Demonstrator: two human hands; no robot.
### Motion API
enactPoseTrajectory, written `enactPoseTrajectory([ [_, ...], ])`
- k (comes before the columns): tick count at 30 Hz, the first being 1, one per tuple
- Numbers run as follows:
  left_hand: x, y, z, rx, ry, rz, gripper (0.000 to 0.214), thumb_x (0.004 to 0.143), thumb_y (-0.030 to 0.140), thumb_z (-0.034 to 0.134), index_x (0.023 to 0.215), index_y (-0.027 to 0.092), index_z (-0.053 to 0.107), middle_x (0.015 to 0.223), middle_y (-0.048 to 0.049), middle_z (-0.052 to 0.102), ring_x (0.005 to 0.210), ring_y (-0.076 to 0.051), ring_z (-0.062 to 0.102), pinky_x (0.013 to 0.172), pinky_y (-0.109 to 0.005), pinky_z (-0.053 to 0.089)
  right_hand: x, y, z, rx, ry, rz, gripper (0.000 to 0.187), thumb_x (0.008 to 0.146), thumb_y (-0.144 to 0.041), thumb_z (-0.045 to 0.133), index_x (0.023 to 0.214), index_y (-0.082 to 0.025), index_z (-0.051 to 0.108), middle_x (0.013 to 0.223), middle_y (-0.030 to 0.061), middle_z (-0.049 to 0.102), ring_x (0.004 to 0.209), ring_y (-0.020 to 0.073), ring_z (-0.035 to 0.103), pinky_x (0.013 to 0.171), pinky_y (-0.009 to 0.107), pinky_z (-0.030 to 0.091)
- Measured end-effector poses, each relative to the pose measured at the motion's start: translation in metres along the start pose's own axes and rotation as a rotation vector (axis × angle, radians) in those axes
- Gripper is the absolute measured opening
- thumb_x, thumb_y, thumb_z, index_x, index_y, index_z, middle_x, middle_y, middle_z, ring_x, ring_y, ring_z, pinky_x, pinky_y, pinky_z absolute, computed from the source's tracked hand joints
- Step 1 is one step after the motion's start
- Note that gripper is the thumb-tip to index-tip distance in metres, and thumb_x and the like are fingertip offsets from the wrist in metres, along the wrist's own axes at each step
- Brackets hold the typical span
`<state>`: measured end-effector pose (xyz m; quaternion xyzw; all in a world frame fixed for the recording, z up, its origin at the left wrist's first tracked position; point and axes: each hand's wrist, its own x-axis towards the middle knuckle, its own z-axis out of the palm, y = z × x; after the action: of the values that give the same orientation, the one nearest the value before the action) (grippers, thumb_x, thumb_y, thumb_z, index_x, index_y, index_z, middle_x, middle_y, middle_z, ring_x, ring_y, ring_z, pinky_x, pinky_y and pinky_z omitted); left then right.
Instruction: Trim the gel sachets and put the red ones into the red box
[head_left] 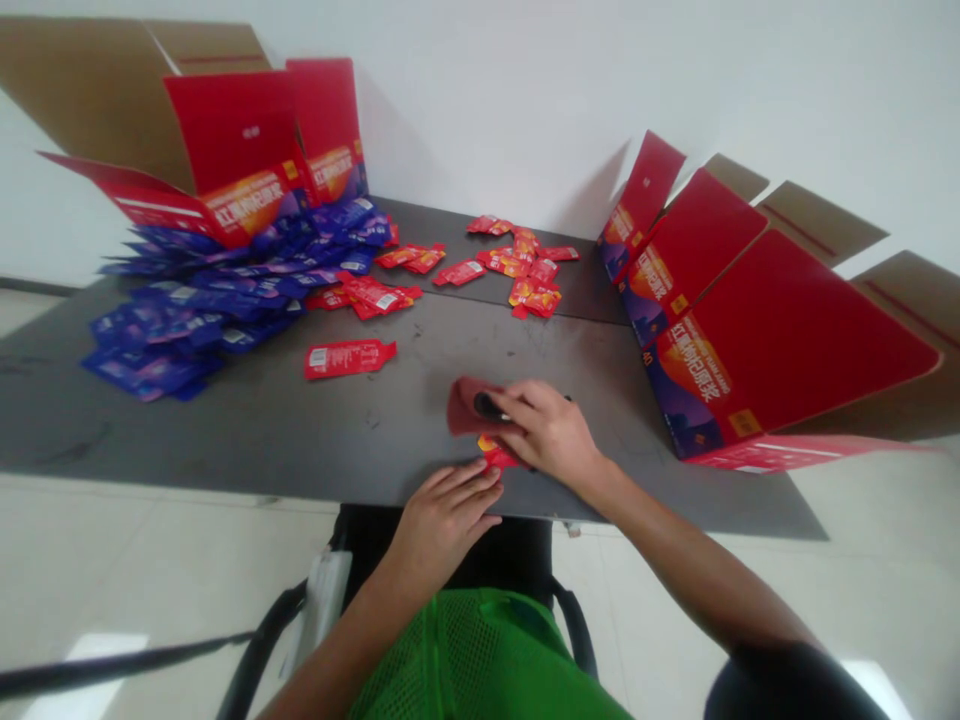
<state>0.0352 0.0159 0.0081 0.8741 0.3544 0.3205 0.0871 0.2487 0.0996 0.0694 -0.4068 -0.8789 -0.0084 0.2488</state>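
Note:
My right hand [546,430] rests on the grey table [225,420] near its front edge, fingers curled round a dark pen-like object [491,407] pressed on a dull red piece [465,405]. Under this hand lies a red sachet [496,457]. My left hand [446,515] lies flat at the table's edge, fingers stretched toward that sachet and touching its corner. A single red sachet [349,358] lies apart, to the left.
A heap of blue packets [217,300] covers the far left, below open red cartons [247,150]. Several red sachets [517,268] are scattered at the back middle. Flattened red cartons [750,330] lean at the right. A green mesh garment [480,655] is on my lap.

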Motion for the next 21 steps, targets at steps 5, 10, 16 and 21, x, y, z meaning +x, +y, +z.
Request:
enactPoseTrajectory([
  [5, 0.001, -0.001, 0.000, -0.007, 0.007, 0.004, 0.022, 0.098, 0.030, 0.065, 0.115, 0.019, 0.072, 0.121, -0.0037, 0.076, 0.117, -0.024, 0.069, 0.100, -0.044, 0.053, -0.008, -0.004, 0.022, 0.038, -0.063, -0.041, 0.033, 0.100, -0.036, 0.059, 0.129, -0.023, 0.067, 0.107, 0.0068, 0.069, 0.095, 0.0204, 0.064, 0.077, 0.030, 0.053],
  [10, 0.001, -0.002, 0.000, -0.025, 0.019, 0.020, 0.024, 0.099, 0.031, 0.063, 0.117, 0.018, 0.072, 0.125, -0.0045, 0.074, 0.121, -0.024, 0.067, 0.099, -0.043, 0.053, 0.022, 0.055, 0.016, -0.113, -0.044, 0.108, 0.034, 0.097, -0.038, 0.064, 0.125, -0.020, 0.070, 0.105, 0.0086, 0.070, 0.093, 0.0216, 0.064, 0.078, 0.031, 0.052],
  [16, 0.000, -0.003, 0.000, -0.019, 0.004, 0.005, 0.024, 0.097, 0.031, 0.066, 0.116, 0.019, 0.073, 0.124, -0.0038, 0.074, 0.120, -0.024, 0.068, 0.099, -0.043, 0.053, 0.015, 0.018, 0.001, -0.049, 0.036, 0.092, 0.034, 0.100, -0.036, 0.059, 0.129, -0.021, 0.067, 0.113, 0.0092, 0.069, 0.099, 0.0220, 0.064, 0.080, 0.031, 0.052],
  [21, 0.001, -0.003, -0.001, -0.028, -0.020, -0.011, 0.024, 0.097, 0.030, 0.066, 0.118, 0.020, 0.073, 0.122, -0.0040, 0.075, 0.119, -0.024, 0.068, 0.102, -0.043, 0.052, -0.002, -0.004, 0.019, 0.038, -0.086, -0.043, 0.035, 0.099, -0.033, 0.060, 0.132, -0.024, 0.066, 0.110, 0.0064, 0.069, 0.097, 0.0197, 0.064, 0.076, 0.029, 0.052],
])
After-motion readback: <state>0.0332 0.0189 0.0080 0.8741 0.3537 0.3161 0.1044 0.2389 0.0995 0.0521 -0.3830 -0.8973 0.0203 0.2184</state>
